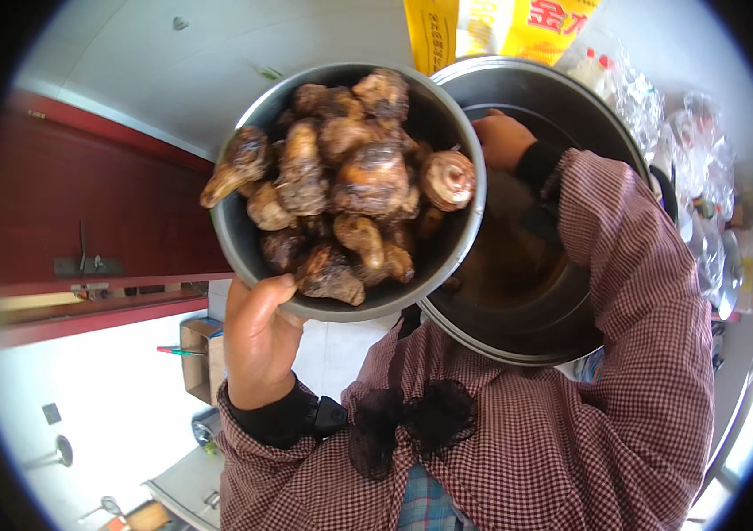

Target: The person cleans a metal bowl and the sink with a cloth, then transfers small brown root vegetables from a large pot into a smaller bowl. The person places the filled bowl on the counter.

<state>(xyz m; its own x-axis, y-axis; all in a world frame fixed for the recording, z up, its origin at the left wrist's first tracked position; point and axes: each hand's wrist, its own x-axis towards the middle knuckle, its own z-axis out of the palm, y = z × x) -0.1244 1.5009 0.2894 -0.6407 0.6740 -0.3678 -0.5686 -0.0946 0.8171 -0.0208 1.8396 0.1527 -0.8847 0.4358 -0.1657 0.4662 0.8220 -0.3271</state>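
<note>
A round metal bowl (473,230) heaped with wet, muddy brown taro (372,180) is held up before me, overlapping the left side of a large metal pot (531,354). My left hand (261,341) grips the bowl's lower left edge, thumb over the rim and fingers hidden underneath. Against the bowl's right rim is my right hand (505,140), above the pot; its fingertips are partly hidden by the rim. One taro (448,180) near that side shows a pale, ringed end. Murky brown water (509,257) lies in the bottom of the pot.
Beyond the pot stands a yellow printed bag (500,35). Clear plastic bags (699,150) crowd the right side. A dark red door (102,203) is at left, and a cardboard box (202,358) sits on the floor below it.
</note>
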